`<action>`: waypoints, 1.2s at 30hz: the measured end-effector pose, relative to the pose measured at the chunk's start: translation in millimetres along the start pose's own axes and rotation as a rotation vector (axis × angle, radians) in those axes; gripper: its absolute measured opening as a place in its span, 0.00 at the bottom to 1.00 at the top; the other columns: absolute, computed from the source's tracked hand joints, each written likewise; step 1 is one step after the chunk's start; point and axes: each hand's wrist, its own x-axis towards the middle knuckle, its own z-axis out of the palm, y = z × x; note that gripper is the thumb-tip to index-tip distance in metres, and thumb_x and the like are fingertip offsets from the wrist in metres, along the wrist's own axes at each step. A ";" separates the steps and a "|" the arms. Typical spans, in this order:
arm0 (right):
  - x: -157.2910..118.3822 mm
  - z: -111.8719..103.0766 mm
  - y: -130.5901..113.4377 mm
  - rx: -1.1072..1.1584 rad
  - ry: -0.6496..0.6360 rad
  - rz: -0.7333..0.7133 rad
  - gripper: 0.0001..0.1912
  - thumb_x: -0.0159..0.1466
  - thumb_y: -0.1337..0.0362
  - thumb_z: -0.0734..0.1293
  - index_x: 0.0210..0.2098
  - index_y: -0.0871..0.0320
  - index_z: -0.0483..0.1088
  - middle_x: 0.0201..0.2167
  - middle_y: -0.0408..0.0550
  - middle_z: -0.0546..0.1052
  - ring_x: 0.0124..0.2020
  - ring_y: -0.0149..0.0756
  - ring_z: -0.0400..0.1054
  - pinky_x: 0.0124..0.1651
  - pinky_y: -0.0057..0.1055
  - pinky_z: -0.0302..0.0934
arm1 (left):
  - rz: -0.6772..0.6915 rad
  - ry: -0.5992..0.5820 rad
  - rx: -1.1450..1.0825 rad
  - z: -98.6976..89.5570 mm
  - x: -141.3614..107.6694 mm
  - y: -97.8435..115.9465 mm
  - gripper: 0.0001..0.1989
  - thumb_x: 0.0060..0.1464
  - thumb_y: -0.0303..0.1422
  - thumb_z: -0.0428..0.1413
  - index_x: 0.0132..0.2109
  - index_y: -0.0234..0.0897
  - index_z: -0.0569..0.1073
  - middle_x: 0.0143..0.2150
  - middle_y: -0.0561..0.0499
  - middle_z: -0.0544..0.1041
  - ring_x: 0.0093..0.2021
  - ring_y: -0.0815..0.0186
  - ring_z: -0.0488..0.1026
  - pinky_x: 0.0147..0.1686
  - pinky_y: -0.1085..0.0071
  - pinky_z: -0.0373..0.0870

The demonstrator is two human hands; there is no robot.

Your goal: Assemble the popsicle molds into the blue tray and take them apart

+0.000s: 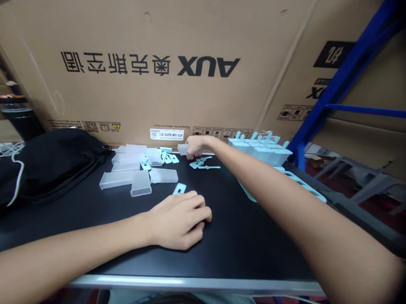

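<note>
Plastic case (182,149), likely light and stiff, suits the right hand (195,146) gripping its end near the far edge of the counter (239,247); left hand (182,220) curled, hold unclear.

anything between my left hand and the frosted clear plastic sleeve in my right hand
Yes, a small flat light-blue plastic piece lies just beyond your left hand, towards the frosted sleeve in your right hand. It looks low enough to reach over.
</note>
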 end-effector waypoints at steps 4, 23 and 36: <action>-7.0 -2.4 -10.4 -0.139 -0.083 -0.028 0.18 0.44 0.65 0.75 0.34 0.65 0.74 0.26 0.48 0.75 0.28 0.38 0.69 0.29 0.31 0.61 | -0.073 0.033 0.040 2.6 0.6 -6.8 0.08 0.60 0.32 0.48 0.45 0.39 0.69 0.41 0.49 0.69 0.40 0.62 0.66 0.42 0.64 0.68; -83.2 0.2 -20.2 -0.108 0.117 -0.327 0.14 0.47 0.63 0.69 0.34 0.57 0.67 0.27 0.42 0.71 0.27 0.33 0.64 0.26 0.28 0.52 | -0.303 0.144 0.101 9.2 -2.0 -28.3 0.08 0.61 0.36 0.49 0.41 0.37 0.68 0.42 0.47 0.69 0.45 0.58 0.65 0.45 0.60 0.66; -146.3 40.2 19.4 0.159 0.341 -0.238 0.21 0.58 0.50 0.65 0.45 0.54 0.59 0.34 0.47 0.73 0.32 0.38 0.68 0.34 0.32 0.59 | -0.274 0.123 0.035 5.8 -0.3 -27.9 0.13 0.63 0.38 0.49 0.50 0.38 0.69 0.48 0.47 0.72 0.49 0.57 0.65 0.49 0.59 0.63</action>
